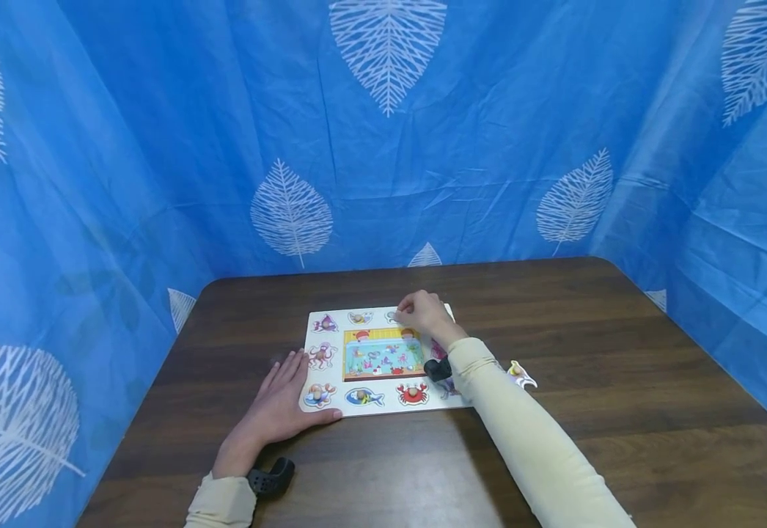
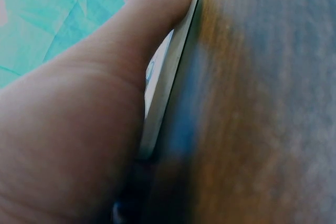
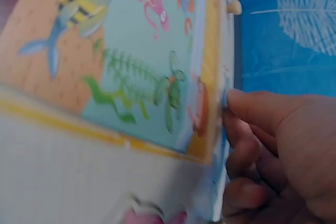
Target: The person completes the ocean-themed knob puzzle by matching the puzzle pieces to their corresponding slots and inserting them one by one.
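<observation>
A white wooden knob puzzle board (image 1: 390,403) with sea-animal pieces round a fish-tank picture (image 1: 383,359) lies on the table. My left hand (image 1: 281,403) rests at its near left corner, fingers straight along the left side and thumb (image 2: 168,3) on the front edge. At the far right part of the board, my right hand (image 1: 426,315) pinches a small puzzle piece, mostly hidden by the fingers. In the right wrist view, thumb and forefinger of that hand (image 3: 283,145) meet low over the board's border. The crab piece (image 1: 413,394) and blue fish piece (image 1: 364,397) sit in the front row.
A loose puzzle piece (image 1: 520,374) lies on the table right of the board, partly behind my right sleeve (image 1: 522,425). The dark wooden table (image 1: 621,367) is bordered by blue leaf-patterned cloth (image 1: 476,147) at the back and sides.
</observation>
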The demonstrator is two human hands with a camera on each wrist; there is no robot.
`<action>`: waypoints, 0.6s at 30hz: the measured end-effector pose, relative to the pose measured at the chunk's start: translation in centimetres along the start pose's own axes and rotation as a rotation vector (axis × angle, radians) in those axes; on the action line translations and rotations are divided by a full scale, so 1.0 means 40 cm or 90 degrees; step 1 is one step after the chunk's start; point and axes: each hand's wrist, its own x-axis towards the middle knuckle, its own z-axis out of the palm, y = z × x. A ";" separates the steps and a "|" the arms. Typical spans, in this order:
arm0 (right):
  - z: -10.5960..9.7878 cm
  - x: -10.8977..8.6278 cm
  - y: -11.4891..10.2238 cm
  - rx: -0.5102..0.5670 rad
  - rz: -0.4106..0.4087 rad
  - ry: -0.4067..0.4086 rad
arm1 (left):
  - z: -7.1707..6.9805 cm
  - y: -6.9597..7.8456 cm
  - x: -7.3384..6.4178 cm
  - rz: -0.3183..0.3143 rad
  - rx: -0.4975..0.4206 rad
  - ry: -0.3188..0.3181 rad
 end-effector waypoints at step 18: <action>-0.035 -0.113 0.064 0.022 -0.118 0.016 | 0.002 -0.006 0.004 0.013 -0.002 0.006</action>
